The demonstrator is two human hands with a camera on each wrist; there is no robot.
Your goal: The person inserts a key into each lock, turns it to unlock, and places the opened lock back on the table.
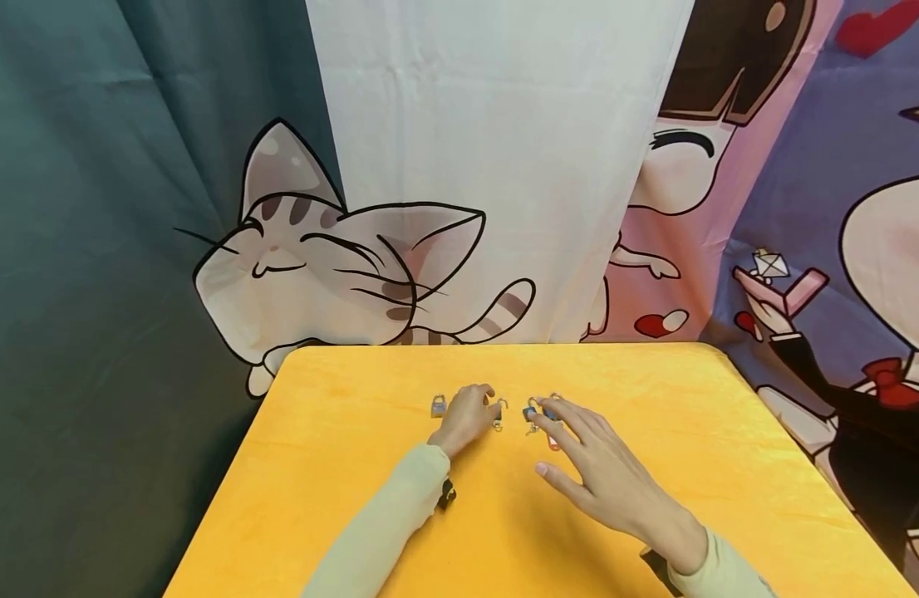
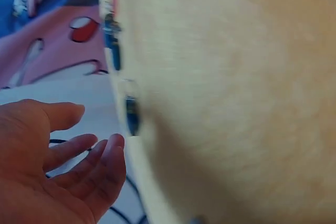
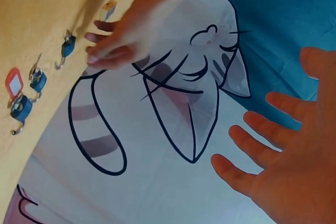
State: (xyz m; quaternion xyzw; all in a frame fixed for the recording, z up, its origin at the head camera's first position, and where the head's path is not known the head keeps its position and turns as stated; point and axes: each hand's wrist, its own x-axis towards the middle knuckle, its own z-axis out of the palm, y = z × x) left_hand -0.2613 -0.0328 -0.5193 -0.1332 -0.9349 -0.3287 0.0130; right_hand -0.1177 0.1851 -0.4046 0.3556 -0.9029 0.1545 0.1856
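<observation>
In the head view my left hand [image 1: 465, 419] is over the table with its fingers loosely bent. The left wrist view shows nothing in its palm. A closed grey-blue padlock [image 1: 439, 406] lies to its left. By its fingertips on the right is a dark padlock [image 1: 498, 413] with its shackle open. My right hand [image 1: 605, 469] is spread with nothing in it, its fingertips overlapping two blue padlocks in the head view. The right wrist view shows these as one blue padlock [image 3: 38, 80] and another blue padlock [image 3: 21, 108] with a red-framed tag [image 3: 14, 81] beside it.
A small yellowish block [image 3: 107, 10] lies by the left hand in the right wrist view. The yellow table [image 1: 340, 515] ends at a printed curtain [image 1: 504, 166] behind. In the left wrist view, a dark cable [image 2: 135, 192] shows past the table's edge.
</observation>
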